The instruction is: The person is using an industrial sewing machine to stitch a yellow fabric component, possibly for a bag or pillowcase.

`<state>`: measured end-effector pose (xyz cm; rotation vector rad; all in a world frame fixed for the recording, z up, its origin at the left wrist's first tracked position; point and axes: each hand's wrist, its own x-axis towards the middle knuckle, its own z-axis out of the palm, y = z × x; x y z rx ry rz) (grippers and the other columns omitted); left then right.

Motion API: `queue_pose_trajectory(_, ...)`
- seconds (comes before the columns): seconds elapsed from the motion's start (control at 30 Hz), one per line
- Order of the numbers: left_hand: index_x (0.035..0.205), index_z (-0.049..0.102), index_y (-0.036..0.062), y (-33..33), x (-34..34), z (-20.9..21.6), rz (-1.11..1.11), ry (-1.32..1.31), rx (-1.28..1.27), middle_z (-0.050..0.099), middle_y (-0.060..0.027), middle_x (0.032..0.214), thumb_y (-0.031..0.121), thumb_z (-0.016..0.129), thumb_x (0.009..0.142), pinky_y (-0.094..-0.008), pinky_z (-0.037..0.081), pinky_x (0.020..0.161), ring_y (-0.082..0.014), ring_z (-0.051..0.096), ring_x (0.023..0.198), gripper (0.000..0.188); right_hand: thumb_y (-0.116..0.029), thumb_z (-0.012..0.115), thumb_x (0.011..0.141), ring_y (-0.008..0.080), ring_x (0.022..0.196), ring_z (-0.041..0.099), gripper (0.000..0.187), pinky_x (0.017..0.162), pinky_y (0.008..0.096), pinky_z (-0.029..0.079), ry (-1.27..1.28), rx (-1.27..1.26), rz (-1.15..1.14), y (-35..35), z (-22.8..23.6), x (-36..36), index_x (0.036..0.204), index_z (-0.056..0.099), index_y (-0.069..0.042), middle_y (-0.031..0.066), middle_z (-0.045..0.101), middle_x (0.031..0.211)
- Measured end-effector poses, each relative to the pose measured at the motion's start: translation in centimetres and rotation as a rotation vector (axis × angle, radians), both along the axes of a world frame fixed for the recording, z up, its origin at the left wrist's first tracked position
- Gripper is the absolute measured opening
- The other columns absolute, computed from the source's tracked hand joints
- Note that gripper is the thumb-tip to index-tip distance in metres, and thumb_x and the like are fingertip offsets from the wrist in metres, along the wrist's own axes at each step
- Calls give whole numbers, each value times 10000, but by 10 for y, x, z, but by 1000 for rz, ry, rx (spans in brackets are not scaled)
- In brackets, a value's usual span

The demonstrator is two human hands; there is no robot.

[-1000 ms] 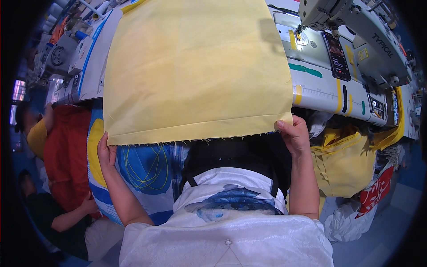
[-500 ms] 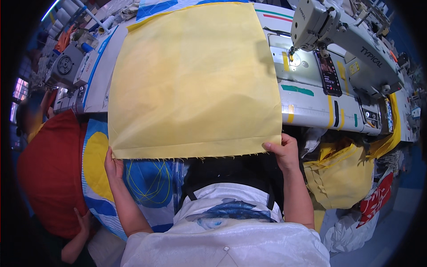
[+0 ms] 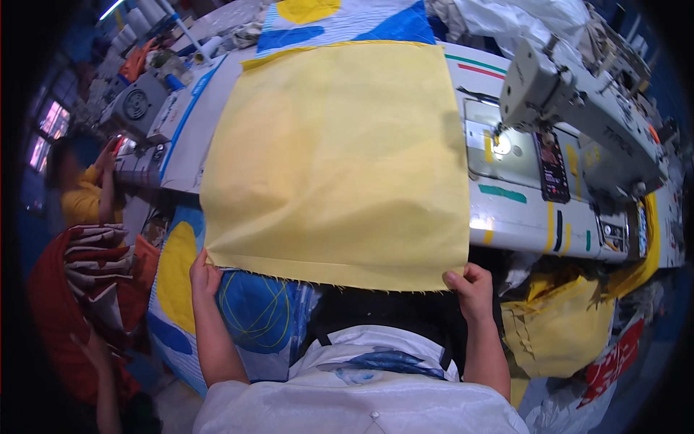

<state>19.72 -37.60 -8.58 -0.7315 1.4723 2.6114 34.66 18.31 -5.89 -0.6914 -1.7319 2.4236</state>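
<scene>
While pinching the yellow cloth (image 3: 340,159) at both near corners with left hand (image 3: 205,276) and right hand (image 3: 473,289), holding it across the tabletop (image 3: 199,134) and past its front edge, left of the sewing machine (image 3: 546,94). Possibly skewing and creasing through uneven pulling; possibly shedding threads at the frayed edge (image 3: 361,286) through tugging; possibly sliding off the tabletop under overhanging weight.

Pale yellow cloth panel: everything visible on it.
The pale yellow panel looks like woven fabric, roughly square and gently rippled. Most lies over the white worktable; its frayed near edge, with a line running alongside, is held past it by the left hand and right hand at the corners. Its far edge is brighter yellow, with patterned cloth beyond.
</scene>
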Motion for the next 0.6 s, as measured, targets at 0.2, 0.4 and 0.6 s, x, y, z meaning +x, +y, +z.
queue_pose_trajectory(0.2, 1216, 455, -50, 4, -2, -14, 76, 16, 34, 546, -168, 1209, 197, 388, 960, -382, 454, 929, -277, 546, 1097, 362, 14, 725, 699, 67, 610, 552, 188, 598, 209, 450, 12, -27, -20, -5, -2, -2, 653, 554, -50, 20, 620, 696)
queue_pose_trajectory(0.4, 1138, 499, -12, -48, -16, -31, 44, 3, -655, 581, -133, 1096, 140, 469, 891, -349, 442, 900, -261, 566, 1016, 291, 41, 729, 665, 71, 622, 567, 219, 604, 214, 462, -12, -107, -20, -6, -9, -10, 660, 532, -55, 25, 621, 697)
queue_pose_trajectory(0.6, 1208, 474, 69, 147, -101, 91, -271, 698, -1669, 470, -153, 1261, 133, 558, 830, -393, 326, 998, -303, 424, 1195, 393, 25, 713, 692, 77, 658, 581, 151, 625, 213, 467, -23, -149, -103, -12, 15, -17, 741, 577, -19, 27, 629, 729)
